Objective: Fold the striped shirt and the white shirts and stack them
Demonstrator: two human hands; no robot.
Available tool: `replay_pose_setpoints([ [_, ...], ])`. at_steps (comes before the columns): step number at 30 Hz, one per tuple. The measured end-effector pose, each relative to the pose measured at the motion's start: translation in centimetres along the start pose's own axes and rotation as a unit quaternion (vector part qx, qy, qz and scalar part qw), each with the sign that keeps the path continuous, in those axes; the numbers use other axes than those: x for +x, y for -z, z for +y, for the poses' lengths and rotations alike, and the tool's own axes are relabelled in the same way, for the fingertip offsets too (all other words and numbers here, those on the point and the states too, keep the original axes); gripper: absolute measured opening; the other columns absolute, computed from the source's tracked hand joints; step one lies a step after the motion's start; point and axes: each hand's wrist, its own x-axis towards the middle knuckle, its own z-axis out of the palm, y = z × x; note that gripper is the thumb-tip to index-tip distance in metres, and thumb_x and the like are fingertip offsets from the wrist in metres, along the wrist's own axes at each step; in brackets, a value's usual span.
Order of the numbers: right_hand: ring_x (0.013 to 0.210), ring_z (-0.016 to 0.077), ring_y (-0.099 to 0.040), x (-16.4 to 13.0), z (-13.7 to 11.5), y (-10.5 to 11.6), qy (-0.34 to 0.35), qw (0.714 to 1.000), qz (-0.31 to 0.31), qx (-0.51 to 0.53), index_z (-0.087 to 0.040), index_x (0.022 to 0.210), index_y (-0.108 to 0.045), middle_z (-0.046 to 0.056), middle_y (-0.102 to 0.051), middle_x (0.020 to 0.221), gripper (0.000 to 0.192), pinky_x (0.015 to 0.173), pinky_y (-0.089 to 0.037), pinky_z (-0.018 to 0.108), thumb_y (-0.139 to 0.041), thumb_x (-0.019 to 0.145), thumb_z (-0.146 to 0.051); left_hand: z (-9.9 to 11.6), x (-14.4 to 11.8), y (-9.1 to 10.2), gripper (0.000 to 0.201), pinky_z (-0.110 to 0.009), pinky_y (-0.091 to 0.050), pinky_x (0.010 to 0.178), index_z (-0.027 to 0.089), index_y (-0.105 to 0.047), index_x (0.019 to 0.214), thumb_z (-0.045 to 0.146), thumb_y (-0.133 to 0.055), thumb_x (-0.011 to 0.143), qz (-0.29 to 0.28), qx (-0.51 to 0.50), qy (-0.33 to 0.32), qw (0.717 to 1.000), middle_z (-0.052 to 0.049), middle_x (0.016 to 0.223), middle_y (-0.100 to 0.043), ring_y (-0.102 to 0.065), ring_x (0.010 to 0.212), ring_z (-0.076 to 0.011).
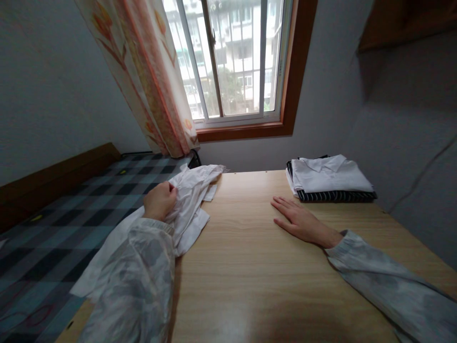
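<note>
Nothing readable is showing anywhere: no words, labels, brands or numbers are appearing on the white garment [193,200], the folded clothes [330,178], the wooden table [250,267], the curtain [150,76] or the building outside the window [235,57].

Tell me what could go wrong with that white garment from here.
The left hand grips the crumpled white garment, which hangs partly off the table edge toward the bed; pulled carelessly, it might slide off. Bunched fabric may drag in creased. The right hand lies flat near the folded stack; a sweep could nudge it.
</note>
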Motion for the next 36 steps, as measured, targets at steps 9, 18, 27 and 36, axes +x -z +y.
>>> replay_pose_setpoints([
  [9, 0.168, 0.0353, -0.043, 0.0, 0.1, 0.1, 0.009, 1.0, 0.006, 0.0, -0.025, 0.174, -0.051, 0.015, -0.046, 0.18, 0.068, 0.138, -0.035, 0.062, -0.053, 0.114, -0.055, 8.5, -4.0, -2.1, 0.025, -0.038, -0.051, 0.08, 0.02, -0.075, 0.11, 0.035, -0.055, 0.109, -0.014, -0.045, -0.181, 0.982, -0.017, 0.107, -0.081, -0.078, 0.092, -0.0345],
  [18, 0.168, 0.0354, -0.044, 0.1, -0.1, 0.2, 0.012, 1.0, 0.013, 0.005, -0.026, 0.173, -0.052, 0.015, -0.048, 0.179, 0.067, 0.137, -0.037, 0.062, -0.055, 0.113, -0.055, 13.4, -8.8, -7.4, 0.018, -0.038, -0.051, 0.075, 0.021, -0.071, 0.101, 0.02, -0.055, 0.109, -0.03, -0.133, -0.361, 0.922, -0.015, 0.099, -0.074, -0.074, 0.084, -0.0297],
  [27, 0.168, 0.0354, -0.044, 0.1, -0.1, 0.2, 0.008, 1.0, 0.011, 0.001, -0.023, 0.172, -0.054, 0.016, -0.048, 0.179, 0.066, 0.138, -0.035, 0.06, -0.055, 0.113, -0.053, 15.1, -11.1, -5.3, 0.012, -0.038, -0.053, 0.074, 0.025, -0.074, 0.098, 0.031, -0.066, 0.106, -0.067, -0.167, -0.414, 0.892, -0.011, 0.1, -0.077, -0.075, 0.083, -0.0278],
  [36, 0.167, 0.0357, -0.045, 0.0, -0.1, 0.1, 0.008, 1.0, 0.015, -0.01, -0.021, 0.171, -0.055, 0.016, -0.049, 0.178, 0.065, 0.137, -0.036, 0.06, -0.057, 0.113, -0.05, 9.2, -5.8, 1.9, 0.073, -0.05, -0.052, 0.114, 0.02, -0.071, 0.141, 0.073, -0.077, 0.091, -0.071, -0.074, -0.343, 0.934, -0.018, 0.144, -0.074, -0.071, 0.131, -0.0403],
])
